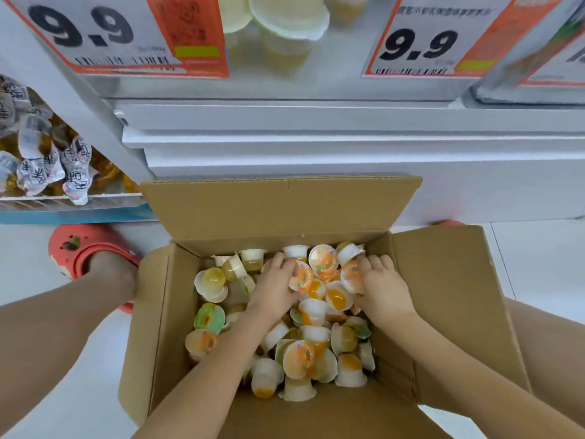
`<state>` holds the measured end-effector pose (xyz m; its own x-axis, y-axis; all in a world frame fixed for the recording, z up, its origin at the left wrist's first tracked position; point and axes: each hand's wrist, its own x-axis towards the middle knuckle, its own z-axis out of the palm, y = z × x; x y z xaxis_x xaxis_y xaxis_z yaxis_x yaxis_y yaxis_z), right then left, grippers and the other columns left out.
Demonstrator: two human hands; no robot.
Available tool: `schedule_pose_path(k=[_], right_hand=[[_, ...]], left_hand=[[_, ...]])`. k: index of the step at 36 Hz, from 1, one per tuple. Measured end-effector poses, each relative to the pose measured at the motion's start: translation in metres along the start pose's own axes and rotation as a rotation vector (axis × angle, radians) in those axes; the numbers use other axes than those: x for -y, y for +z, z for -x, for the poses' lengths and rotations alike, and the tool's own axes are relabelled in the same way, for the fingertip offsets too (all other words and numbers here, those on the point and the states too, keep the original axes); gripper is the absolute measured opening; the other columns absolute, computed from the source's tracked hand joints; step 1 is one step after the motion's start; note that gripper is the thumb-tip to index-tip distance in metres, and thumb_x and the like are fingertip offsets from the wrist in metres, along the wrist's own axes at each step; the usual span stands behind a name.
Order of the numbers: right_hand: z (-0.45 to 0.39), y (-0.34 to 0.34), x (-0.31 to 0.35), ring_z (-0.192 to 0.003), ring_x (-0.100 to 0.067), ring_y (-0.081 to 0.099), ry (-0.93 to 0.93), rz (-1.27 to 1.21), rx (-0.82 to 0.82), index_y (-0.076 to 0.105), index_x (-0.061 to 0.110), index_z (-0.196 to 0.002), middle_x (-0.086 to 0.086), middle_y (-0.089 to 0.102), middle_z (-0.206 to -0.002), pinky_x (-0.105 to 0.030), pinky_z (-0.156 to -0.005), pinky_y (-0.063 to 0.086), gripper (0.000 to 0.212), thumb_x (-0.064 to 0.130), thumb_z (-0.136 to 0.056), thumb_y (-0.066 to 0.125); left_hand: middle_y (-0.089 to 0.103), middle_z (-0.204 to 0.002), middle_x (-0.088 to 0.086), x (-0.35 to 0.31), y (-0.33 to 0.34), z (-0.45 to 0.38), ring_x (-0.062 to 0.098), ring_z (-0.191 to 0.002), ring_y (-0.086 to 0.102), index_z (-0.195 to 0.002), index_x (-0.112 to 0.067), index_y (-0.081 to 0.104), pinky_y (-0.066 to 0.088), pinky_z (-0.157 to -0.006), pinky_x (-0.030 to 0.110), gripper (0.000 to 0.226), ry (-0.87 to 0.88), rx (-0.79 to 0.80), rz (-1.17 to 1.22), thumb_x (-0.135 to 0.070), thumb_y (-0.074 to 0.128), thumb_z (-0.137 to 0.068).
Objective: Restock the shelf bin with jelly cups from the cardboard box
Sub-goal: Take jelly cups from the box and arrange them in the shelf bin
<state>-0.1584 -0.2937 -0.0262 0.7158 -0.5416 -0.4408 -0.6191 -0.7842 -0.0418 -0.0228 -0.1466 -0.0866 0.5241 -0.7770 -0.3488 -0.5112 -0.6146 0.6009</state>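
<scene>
An open cardboard box (443,299) stands on the floor below me, holding several small jelly cups (297,356) with orange and yellow filling. Both my hands are down inside it at the far end. My left hand (275,283) and my right hand (383,286) press in from either side on a cluster of jelly cups (326,274), fingers curled around them. The shelf bin (285,36) is above, at the top of the view, with pale jelly cups showing behind its clear front.
White shelf ledges (348,147) run across just beyond the box. Two 9.9 price tags (421,42) hang on the bin fronts. A lower left bin (47,166) holds wrapped snacks. My foot in a red clog (85,251) stands left of the box.
</scene>
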Motion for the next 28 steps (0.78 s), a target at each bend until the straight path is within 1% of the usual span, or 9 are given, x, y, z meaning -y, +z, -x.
schedule_pose_path(k=[3,4,7,9,13,18,22,25,28], right_hand=[[0.002,-0.007,0.003,-0.114,-0.021,0.04,0.04,-0.288,-0.056,0.045,0.015,-0.131,-0.003,0.052,-0.122,-0.027,-0.094,0.037,0.065,0.041,-0.077,0.071],[0.004,-0.011,0.005,-0.113,-0.021,0.042,0.045,-0.357,-0.06,0.048,0.014,-0.129,-0.003,0.054,-0.119,-0.026,-0.095,0.035,0.066,0.041,-0.075,0.074],[0.015,-0.021,0.006,-0.118,-0.02,0.041,0.053,-0.447,-0.021,0.048,0.015,-0.13,-0.003,0.053,-0.121,-0.025,-0.097,0.036,0.069,0.038,-0.073,0.077],[0.023,-0.025,0.002,-0.122,-0.019,0.039,0.06,-0.443,0.01,0.044,0.017,-0.135,-0.002,0.051,-0.126,-0.025,-0.095,0.037,0.071,0.033,-0.073,0.076],[0.031,-0.027,-0.004,-0.123,-0.02,0.038,0.064,-0.455,0.001,0.043,0.017,-0.136,-0.002,0.049,-0.128,-0.024,-0.095,0.037,0.073,0.027,-0.072,0.074],[0.031,-0.022,-0.004,-0.121,-0.02,0.04,0.067,-0.533,-0.045,0.045,0.018,-0.134,-0.001,0.05,-0.124,-0.025,-0.097,0.036,0.07,0.024,-0.072,0.076],[0.028,-0.013,-0.006,-0.121,-0.018,0.04,0.07,-0.593,-0.031,0.044,0.019,-0.135,0.0,0.05,-0.123,-0.025,-0.098,0.037,0.071,0.024,-0.072,0.076],[0.027,-0.008,-0.005,-0.12,-0.018,0.042,0.069,-0.646,-0.036,0.046,0.02,-0.133,0.0,0.05,-0.121,-0.027,-0.098,0.039,0.072,0.024,-0.07,0.078],[0.029,-0.01,-0.001,-0.12,-0.017,0.042,0.044,-0.664,-0.043,0.047,0.019,-0.133,0.0,0.051,-0.12,-0.027,-0.099,0.039,0.07,0.022,-0.07,0.078]], left_hand=[[0.05,-0.096,-0.003,-0.008,-0.01,0.006,0.017,-0.093,0.052,-0.098,-0.018,0.039,0.041,-0.07,0.027,0.037,-0.06,-0.071,0.108,-0.015,0.069,-0.077],[0.051,-0.098,-0.001,-0.01,-0.013,0.007,0.019,-0.094,0.053,-0.103,-0.017,0.04,0.044,-0.071,0.029,0.039,-0.07,-0.057,0.103,-0.016,0.069,-0.078],[0.04,-0.129,0.008,-0.011,-0.014,0.01,0.025,-0.121,0.044,-0.133,-0.013,0.036,0.042,-0.095,0.036,0.066,-0.081,0.125,-0.025,-0.015,0.071,-0.077],[0.034,-0.138,0.008,-0.012,-0.012,0.01,0.027,-0.127,0.04,-0.14,-0.014,0.03,0.041,-0.1,0.037,0.073,-0.12,0.174,-0.015,-0.012,0.069,-0.078],[0.048,-0.126,0.009,-0.011,-0.008,0.005,0.027,-0.118,0.049,-0.132,-0.015,0.037,0.045,-0.093,0.039,0.068,-0.148,0.089,0.043,-0.01,0.072,-0.073],[0.05,-0.122,0.007,-0.005,-0.003,-0.002,0.027,-0.112,0.053,-0.125,-0.019,0.038,0.048,-0.083,0.036,0.065,-0.091,0.04,-0.023,-0.013,0.074,-0.072],[0.05,-0.124,0.004,0.001,0.003,-0.007,0.026,-0.113,0.052,-0.126,-0.022,0.036,0.049,-0.084,0.038,0.068,-0.051,0.043,-0.042,-0.017,0.076,-0.071],[0.048,-0.128,0.003,0.004,0.004,-0.007,0.023,-0.119,0.045,-0.131,-0.018,0.042,0.043,-0.09,0.032,0.062,0.045,0.012,-0.118,-0.022,0.07,-0.077],[0.048,-0.124,0.002,0.001,0.0,-0.002,0.021,-0.117,0.043,-0.127,-0.015,0.049,0.039,-0.089,0.028,0.056,0.132,0.005,-0.148,-0.031,0.069,-0.078]])
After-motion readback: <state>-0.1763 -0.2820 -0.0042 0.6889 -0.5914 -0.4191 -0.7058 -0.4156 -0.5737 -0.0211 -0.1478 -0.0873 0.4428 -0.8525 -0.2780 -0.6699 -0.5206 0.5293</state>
